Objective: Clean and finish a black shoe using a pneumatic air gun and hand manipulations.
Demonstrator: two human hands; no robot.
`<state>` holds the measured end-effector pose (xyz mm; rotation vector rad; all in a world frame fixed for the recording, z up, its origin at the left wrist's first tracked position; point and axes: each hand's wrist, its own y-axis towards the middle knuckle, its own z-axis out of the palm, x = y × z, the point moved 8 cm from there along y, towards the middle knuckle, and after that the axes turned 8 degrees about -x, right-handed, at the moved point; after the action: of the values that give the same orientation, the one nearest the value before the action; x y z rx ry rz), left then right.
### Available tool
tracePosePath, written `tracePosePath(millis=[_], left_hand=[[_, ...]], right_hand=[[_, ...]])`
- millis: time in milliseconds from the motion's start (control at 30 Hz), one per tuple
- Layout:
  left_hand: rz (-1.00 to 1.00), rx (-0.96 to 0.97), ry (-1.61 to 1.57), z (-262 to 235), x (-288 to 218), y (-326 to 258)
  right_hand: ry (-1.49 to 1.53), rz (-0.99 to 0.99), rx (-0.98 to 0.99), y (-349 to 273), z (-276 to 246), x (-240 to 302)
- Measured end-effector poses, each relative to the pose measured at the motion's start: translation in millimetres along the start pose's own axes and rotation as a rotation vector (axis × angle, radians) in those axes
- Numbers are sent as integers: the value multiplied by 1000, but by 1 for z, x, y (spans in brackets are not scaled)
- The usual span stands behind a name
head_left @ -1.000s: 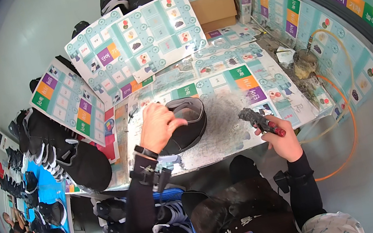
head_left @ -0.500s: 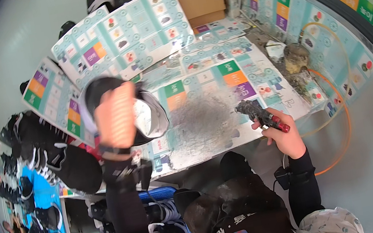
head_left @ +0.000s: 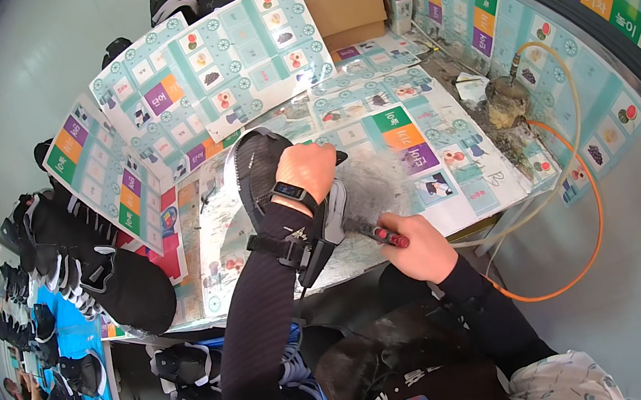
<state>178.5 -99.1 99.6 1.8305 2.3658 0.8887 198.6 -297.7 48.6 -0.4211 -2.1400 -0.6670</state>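
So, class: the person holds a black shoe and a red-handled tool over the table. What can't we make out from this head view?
- Tool tip: hidden behind the shoe and left forearm.
- Left hand fingers: curled round the shoe, out of sight.
- Right hand grip: fingers face away from the camera.
- Shoes at the left rim: bent and shrunk by the fisheye.
- Table front edge: covered by both arms.

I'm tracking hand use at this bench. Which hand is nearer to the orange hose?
Right. The right hand, holding a red-handled tool, sits beside the orange hose on the table's right side. The left hand grips the black shoe, farther left.
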Motion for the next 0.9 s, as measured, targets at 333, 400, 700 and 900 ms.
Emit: tracePosePath(millis=[333,400,700,900], left_hand=[[-8,10,-16,-2,-3,-3],[-6,13,-21,-2,-1,-4],[-13,9,-10,-4,0,-4],[-24,-6,-25,-4,3,-6]], right_hand=[[-70,-39,-71,8,-2,11],[-88,-47,-52,6,4,12],[-68,-55,-113,7,-1,10],[-64,-54,-94,10,6,6]])
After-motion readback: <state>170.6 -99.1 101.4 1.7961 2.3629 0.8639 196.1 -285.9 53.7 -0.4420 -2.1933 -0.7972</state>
